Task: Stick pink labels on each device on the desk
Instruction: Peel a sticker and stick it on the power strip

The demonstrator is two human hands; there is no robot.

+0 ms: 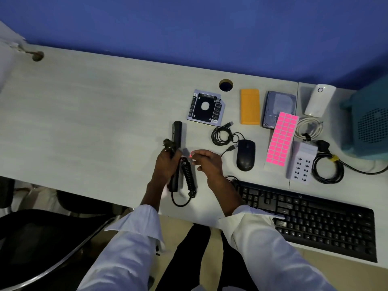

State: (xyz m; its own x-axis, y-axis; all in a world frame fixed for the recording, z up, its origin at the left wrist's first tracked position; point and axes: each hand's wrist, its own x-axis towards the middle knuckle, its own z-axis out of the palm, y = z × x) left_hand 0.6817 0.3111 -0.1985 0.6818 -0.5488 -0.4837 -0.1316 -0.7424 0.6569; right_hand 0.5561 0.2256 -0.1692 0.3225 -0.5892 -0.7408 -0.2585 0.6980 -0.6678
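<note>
Left hand (pixel 168 162) clenched round the middle of a long black device (pixel 177 131), holding it on the surface (pixel 84 112). Right hand (pixel 206 162) pinched a single pink label (pixel 191 154) at the fingertips, just beside the device, other fingers loose. Coiled cable (pixel 188 175) lay along the device's right side.

Judgement: label about to go on. Best to pick a flat bare patch clear of the cable, lay one edge first, then smooth it down while the left hand steadies.

Label sheet (pixel 281 139) lay well to the right, past the mouse (pixel 245 154); keyboard (pixel 304 215) nearer the front edge.
</note>
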